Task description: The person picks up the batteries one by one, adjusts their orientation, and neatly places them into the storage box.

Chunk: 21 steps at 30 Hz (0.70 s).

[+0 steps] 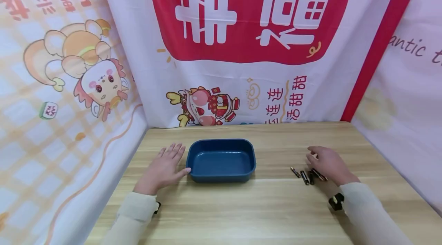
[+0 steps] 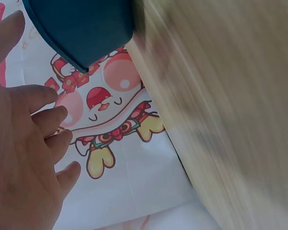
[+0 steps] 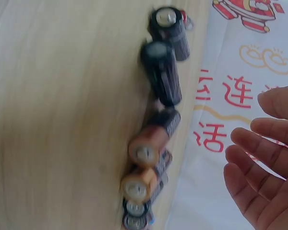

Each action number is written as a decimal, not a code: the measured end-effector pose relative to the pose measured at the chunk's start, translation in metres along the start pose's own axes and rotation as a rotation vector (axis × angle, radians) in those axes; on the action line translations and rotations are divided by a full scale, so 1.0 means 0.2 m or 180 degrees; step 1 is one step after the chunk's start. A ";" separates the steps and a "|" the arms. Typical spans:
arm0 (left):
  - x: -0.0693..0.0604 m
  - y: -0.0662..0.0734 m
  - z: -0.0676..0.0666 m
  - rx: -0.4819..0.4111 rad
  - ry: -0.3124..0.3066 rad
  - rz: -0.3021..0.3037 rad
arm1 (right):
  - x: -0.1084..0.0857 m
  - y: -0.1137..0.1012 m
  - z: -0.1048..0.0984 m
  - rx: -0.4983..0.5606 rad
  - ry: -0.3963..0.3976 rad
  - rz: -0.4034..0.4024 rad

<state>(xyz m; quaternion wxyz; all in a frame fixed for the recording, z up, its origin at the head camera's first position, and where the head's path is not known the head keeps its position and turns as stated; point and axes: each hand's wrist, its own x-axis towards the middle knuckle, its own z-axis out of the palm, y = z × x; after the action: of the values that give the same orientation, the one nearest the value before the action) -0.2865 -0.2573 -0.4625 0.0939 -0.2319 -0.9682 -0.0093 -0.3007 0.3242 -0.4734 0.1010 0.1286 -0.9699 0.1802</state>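
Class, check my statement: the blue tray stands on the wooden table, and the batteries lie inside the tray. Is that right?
Not quite: the batteries are not inside the tray. The head view shows them on the table, to the right of the tray. The blue tray does stand on the wooden table.

On the left I see a bare left hand [image 1: 162, 170], and nearer to me a long left sleeve of plain off-white fabric [image 1: 126, 220] with a broad cuff [image 1: 137, 206]. A small black wrist device [image 1: 157, 208] shows partly beside it. On the right I see a bare right hand [image 1: 329, 163], a matching off-white right sleeve [image 1: 373, 210] and a boxy black wrist device with a pale yellowish patch [image 1: 336, 201].
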 end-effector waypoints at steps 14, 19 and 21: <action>0.07 0.05 0.00 -0.0016 0.0065 0.0167 | -0.07 0.16 -0.07 0.0269 -0.0013 0.0284; 0.09 0.07 0.01 -0.0041 0.0037 0.0145 | -0.07 0.21 -0.08 0.0313 0.0036 0.0341; 0.09 0.07 0.02 -0.0029 0.0019 0.0119 | -0.06 0.24 -0.08 0.0310 0.0039 0.0362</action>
<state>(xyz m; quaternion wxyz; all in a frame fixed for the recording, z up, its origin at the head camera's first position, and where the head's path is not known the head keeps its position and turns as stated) -0.2969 -0.2363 -0.4640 0.0959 -0.2504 -0.9633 -0.0127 -0.2999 0.3760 -0.4777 0.0901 0.0770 -0.9651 0.2334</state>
